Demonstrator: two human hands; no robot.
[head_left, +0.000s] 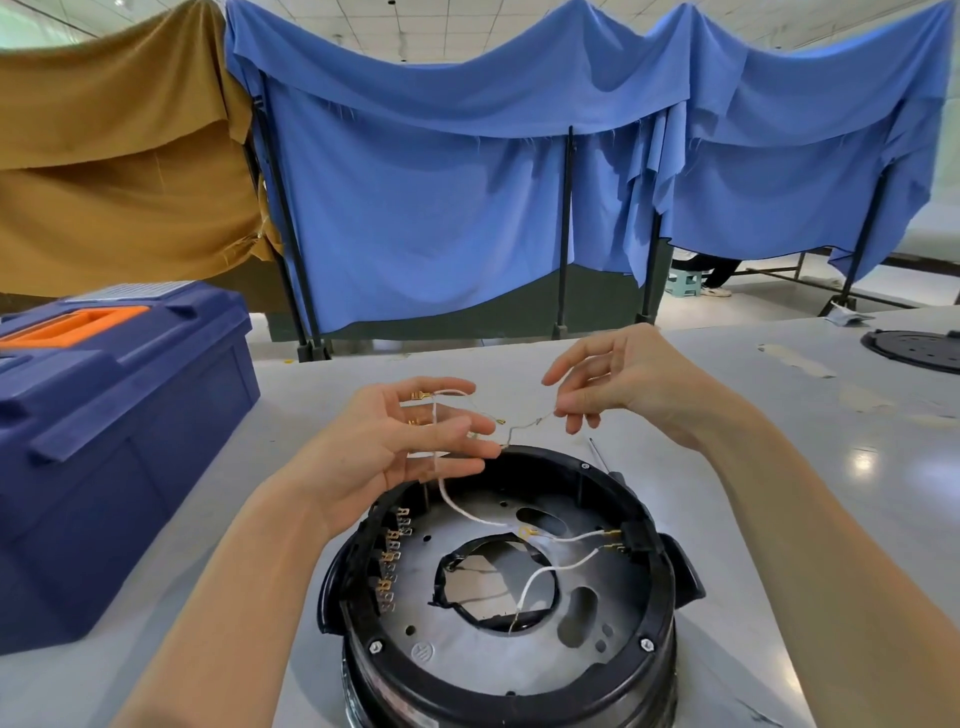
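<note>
An upturned round black cooker base (498, 680) with a grey metal plate stands on the table in front of me. White wires (470, 514) with brass terminals run from inside it up to my hands. My left hand (410, 447), above the base's far left rim, holds the wire bundle between thumb and fingers, brass terminals showing at its fingertips. My right hand (623, 384), further right and slightly higher, pinches the thin twisted wire end (535, 422) that stretches between both hands.
A dark blue toolbox (119, 441) with an orange handle sits at the left of the grey table (831, 493). A thin screwdriver (602, 457) lies behind the base. A black round lid (919, 351) lies far right. Blue and tan cloths hang behind.
</note>
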